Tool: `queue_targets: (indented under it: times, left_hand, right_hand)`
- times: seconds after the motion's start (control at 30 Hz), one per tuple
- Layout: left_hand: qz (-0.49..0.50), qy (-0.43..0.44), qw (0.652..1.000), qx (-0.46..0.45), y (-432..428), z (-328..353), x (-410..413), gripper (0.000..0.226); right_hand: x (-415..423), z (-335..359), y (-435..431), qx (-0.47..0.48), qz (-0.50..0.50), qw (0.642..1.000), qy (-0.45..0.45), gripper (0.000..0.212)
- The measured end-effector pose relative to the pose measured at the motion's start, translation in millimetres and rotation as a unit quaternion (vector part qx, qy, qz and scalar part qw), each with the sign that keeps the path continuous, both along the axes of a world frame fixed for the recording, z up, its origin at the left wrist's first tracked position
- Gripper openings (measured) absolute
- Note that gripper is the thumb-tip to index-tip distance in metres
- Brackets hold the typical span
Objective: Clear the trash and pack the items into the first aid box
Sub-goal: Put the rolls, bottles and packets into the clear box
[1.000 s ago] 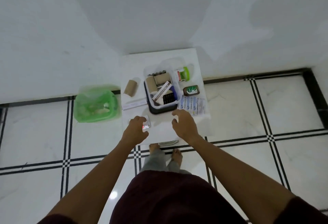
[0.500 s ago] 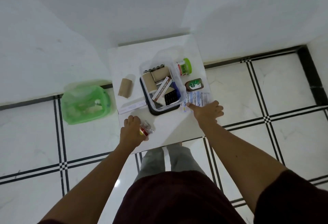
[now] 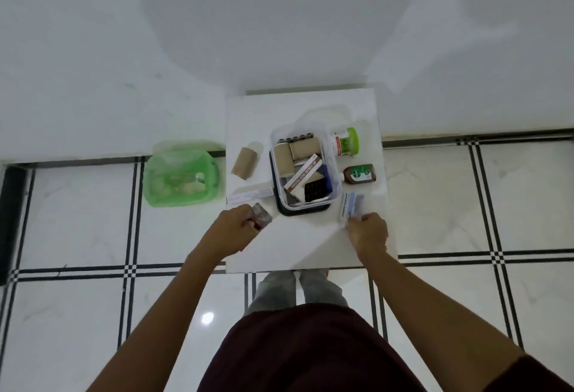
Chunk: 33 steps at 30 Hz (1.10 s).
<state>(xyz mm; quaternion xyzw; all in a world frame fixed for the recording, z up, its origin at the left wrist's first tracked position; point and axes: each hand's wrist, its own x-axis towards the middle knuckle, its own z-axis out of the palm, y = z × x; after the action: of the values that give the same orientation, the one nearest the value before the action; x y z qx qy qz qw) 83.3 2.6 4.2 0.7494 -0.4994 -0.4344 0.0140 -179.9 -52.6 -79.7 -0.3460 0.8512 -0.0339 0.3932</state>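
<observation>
The first aid box sits in the middle of the frame on a small white table, and it is already part full of rolls, a long carton and a dark pill strip. Just right of the box lies a flat blue and white packet. My right hand pinches the near end of that packet with its fingers curled shut on it. My left hand, lower left of the box, is closed around a small shiny wrapper.

I think the step now is to lift the packet and drop it in the box. To do it well, I should raise it flat and slide it into the gap at the near side, so it does not bend or knock the carton out. The wrapper looks like trash, so I think it goes to the green bin on the floor at the left.

A brown roll, a green-capped jar and a brown bottle still wait on the table.
</observation>
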Motion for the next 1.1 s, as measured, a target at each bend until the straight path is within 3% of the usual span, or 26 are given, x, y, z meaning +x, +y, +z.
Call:
queue_targets:
  times: [0.1, 0.33, 0.5, 0.67, 0.83, 0.97, 1.1]
  left_hand:
    - [0.02, 0.05, 0.998, -0.045, -22.1, 32.3, -5.9, 0.012]
    - [-0.056, 0.056, 0.981, -0.179, -89.2, 52.7, -41.9, 0.031]
    - [-0.177, -0.016, 0.98, -0.09, -115.7, 30.6, -76.0, 0.044]
    - [-0.238, -0.057, 0.969, -0.028, -118.8, 9.1, -81.6, 0.042]
    - [-0.239, -0.093, 0.962, -0.098, -108.9, -3.6, -73.2, 0.031]
    - [-0.207, -0.061, 0.949, -0.231, -89.1, -7.1, -55.3, 0.041]
    - [-0.03, -0.048, 0.936, -0.347, -55.3, -10.5, -29.4, 0.024]
  right_hand:
    - [-11.9, 2.2, 10.5, -0.027, 0.014, 0.996, -0.081, 0.017]
    - [-30.9, 35.4, 16.0, -0.077, -0.022, 0.983, -0.163, 0.014]
    - [-42.4, 89.1, -2.2, -0.146, -0.023, 0.958, -0.245, 0.009]
    - [-33.0, 136.2, -30.2, -0.155, 0.002, 0.932, -0.328, 0.007]
    - [-10.5, 144.3, -56.0, -0.143, 0.056, 0.912, -0.382, 0.011]
    - [14.3, 135.5, -80.1, -0.118, 0.103, 0.905, -0.395, 0.015]
    - [36.8, 111.4, -100.7, -0.099, 0.241, 0.917, -0.302, 0.023]
